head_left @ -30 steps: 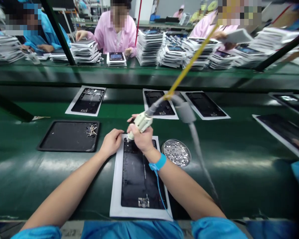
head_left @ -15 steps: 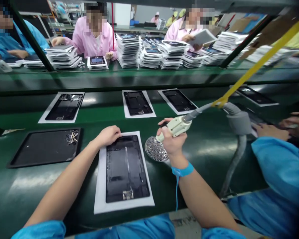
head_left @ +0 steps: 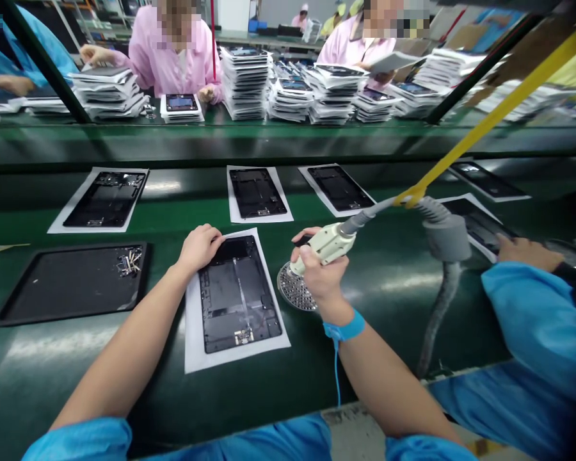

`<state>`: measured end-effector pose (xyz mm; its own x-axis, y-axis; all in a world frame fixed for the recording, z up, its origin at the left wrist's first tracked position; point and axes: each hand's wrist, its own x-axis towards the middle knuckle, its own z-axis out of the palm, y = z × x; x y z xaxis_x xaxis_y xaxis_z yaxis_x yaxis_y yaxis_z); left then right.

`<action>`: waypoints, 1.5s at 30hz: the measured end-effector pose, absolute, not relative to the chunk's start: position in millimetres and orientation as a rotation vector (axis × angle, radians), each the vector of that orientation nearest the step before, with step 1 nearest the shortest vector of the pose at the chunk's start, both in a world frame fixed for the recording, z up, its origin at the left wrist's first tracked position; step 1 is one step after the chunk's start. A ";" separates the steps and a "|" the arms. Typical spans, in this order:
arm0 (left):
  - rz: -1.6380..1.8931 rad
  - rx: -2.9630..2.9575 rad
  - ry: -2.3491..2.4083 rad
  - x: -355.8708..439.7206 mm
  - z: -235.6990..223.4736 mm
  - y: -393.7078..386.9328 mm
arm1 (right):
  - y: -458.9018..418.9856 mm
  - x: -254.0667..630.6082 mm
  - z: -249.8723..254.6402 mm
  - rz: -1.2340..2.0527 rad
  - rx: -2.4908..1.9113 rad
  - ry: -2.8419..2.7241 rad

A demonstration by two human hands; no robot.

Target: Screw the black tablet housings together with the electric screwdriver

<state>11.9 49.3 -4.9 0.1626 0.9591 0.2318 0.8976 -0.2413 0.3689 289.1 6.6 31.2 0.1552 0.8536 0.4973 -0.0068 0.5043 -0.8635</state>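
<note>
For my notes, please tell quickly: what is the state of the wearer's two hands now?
Left hand: fingers curled at the upper left corner of the black panel; whether gripping cannot be told.
Right hand: closed around the pale handheld tool.

On a white paper sheet (head_left: 194, 342) lies a black rectangular tablet shell (head_left: 230, 301). The bare left hand (head_left: 200, 248) is at the shell's upper left corner; to its right, the bare right hand (head_left: 324, 276) grips a cream plastic tool (head_left: 325, 244) near a round silvery dish (head_left: 294, 291).
</note>
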 end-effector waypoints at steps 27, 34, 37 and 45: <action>0.667 2.209 1.827 21.5 -5.5 47.9 | -85.9 237.2 35.0 1.274 -0.546 -1.446; 0.659 2.189 1.818 23.1 -5.8 47.3 | -84.9 234.2 32.0 1.226 -0.526 -1.526; 0.657 2.189 1.805 24.6 -6.2 49.8 | -84.9 233.7 32.7 1.233 -0.501 -1.516; 0.638 2.074 2.201 19.3 23.9 -5.2 | -86.9 228.5 28.7 1.234 -0.451 -1.518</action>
<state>19.3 -5.2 23.9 -0.0984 0.9655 0.2409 0.9446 0.0144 0.3279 228.5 -86.9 28.7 -0.3514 0.7988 0.4884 -0.3148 0.3905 -0.8651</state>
